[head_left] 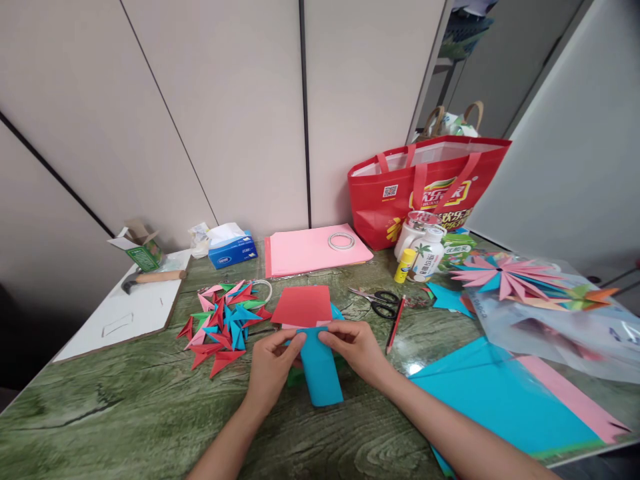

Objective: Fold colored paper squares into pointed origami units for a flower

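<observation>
A: Specify the state of the fingers.

B: Left hand (270,363): thumb and forefinger pinch the upper left corner of a rectangular blue paper piece (321,373). Right hand (363,347): thumb and forefinger pinch its upper right corner.

A: Location of that piece?

B: Between the two hands, at the near middle of the green wood-patterned table (150,413). Its lower end points toward the person. Whether that end touches the surface, I cannot tell from here.

A: Adjacent items?

B: Just beyond: a flat red paper sheet (303,305). Left: a pile of folded multicoloured paper points (227,327). Right: black-handled metal scissors (371,298), with a slim red pencil (397,325) just beside them.

A: Outer zone?

B: Rear centre: pink paper sheets (305,252). Rear right: a yellow glue stick (405,267) before a large red shopping bag (369,203). Far left: a wooden-handled hammer (163,275) lying on a white board (133,323).
</observation>
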`<state>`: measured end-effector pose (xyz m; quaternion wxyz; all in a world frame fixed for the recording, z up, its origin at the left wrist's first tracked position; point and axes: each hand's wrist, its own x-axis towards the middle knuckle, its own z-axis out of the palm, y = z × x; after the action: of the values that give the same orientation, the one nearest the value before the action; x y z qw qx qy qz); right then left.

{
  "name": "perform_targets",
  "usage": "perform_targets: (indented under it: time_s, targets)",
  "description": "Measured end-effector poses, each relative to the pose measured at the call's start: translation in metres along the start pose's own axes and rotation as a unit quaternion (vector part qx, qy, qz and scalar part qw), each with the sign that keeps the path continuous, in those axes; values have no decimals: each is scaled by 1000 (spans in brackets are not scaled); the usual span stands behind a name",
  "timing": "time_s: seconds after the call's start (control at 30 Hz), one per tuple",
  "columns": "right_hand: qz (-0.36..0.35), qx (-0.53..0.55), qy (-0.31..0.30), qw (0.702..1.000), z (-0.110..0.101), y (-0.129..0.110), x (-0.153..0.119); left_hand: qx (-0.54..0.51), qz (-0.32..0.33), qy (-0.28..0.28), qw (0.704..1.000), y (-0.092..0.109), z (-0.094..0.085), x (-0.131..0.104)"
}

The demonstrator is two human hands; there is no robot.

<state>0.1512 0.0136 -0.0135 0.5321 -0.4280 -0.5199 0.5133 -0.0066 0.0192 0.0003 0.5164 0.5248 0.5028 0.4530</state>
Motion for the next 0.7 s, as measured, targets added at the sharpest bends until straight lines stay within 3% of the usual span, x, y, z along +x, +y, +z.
perform_targets:
  time_s: [0.33,0.7]
  targets:
    - [22,33,-16,999,1,0,1,0,10,-3,1000,2,0,-1]
    - [12,-15,50,999,0,-1,0,-35,-38,-136,989,1,6,-5]
